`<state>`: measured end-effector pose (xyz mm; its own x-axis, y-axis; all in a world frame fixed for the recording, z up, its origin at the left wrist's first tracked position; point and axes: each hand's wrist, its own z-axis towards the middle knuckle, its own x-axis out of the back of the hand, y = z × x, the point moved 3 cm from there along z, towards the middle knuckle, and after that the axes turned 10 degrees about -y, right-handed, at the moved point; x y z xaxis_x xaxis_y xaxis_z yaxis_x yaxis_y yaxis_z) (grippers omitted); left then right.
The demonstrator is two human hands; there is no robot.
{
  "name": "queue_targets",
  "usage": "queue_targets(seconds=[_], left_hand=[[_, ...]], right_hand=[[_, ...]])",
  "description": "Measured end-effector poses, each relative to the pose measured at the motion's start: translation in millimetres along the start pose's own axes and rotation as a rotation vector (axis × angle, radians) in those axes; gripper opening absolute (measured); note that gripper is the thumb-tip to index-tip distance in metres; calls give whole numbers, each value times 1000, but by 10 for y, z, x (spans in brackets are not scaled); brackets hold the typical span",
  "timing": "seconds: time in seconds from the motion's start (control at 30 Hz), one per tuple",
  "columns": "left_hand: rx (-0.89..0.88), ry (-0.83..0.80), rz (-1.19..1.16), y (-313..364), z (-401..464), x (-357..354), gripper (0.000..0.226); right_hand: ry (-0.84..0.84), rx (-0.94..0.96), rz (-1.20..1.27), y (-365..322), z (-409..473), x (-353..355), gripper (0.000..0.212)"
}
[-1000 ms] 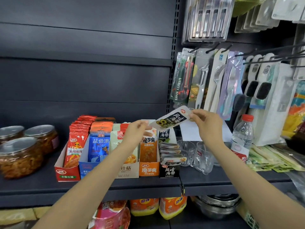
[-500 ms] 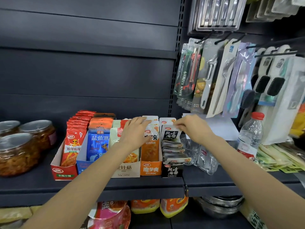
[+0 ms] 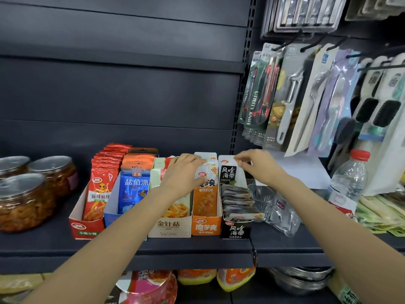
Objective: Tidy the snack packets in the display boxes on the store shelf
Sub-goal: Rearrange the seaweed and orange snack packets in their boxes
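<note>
both arms reaching in over the front edge of the dark shelf (image 3: 175, 244). five display boxes side by side near the shelf's middle, fronts close to the front edge: red box (image 3: 86, 227) farthest left, then blue box (image 3: 109, 217), cream box (image 3: 168, 227), orange box (image 3: 205, 226), and black box (image 3: 235, 231) at the right end of the row.

left hand (image 3: 184, 174) lying over the tops of the packets, across the cream box and onto the orange packets (image 3: 206, 191) standing upright in the orange box; fingers stretched forward, fingertips touching the white top of the front packet. grip spread, pinching nothing that shows.

right hand (image 3: 260, 165) at the back of the black box, fingers curled down onto the top edge of the upright black seaweed packet (image 3: 229, 172) standing against the rear of that box. grip pinching that top edge, thumb side hidden. more seaweed packets (image 3: 238, 201) lying slanted and overlapping in front of it, down toward the box's front.

red packets (image 3: 99, 191) in a tidy upright file in the red box; blue packets (image 3: 135, 189) upright in the blue one.

off to the shelf's left end, three clear jars (image 3: 24, 198) of something brown. just right of the black box, clear glasses (image 3: 274, 205), then a water bottle (image 3: 348, 183) with a red cap. hanging above right, carded kitchen tools (image 3: 291, 99) on hooks.
</note>
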<state>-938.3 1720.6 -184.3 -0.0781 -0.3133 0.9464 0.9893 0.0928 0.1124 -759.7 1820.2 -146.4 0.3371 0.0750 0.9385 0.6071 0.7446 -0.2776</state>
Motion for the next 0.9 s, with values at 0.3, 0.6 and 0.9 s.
queue_targets(seconds=[0.3,0.6,0.9], left_hand=[[-2,7,9,-26,28,-27,55],[-2,16,11,-16,7,-38,56],[2,6,-62,3,-52,7,59]], right_hand=[[-135,-59,-315,-31,231,-296,49],[107,61,-347,-41,89,-239,20],[242,26,-166,-113,-35,-13,11]])
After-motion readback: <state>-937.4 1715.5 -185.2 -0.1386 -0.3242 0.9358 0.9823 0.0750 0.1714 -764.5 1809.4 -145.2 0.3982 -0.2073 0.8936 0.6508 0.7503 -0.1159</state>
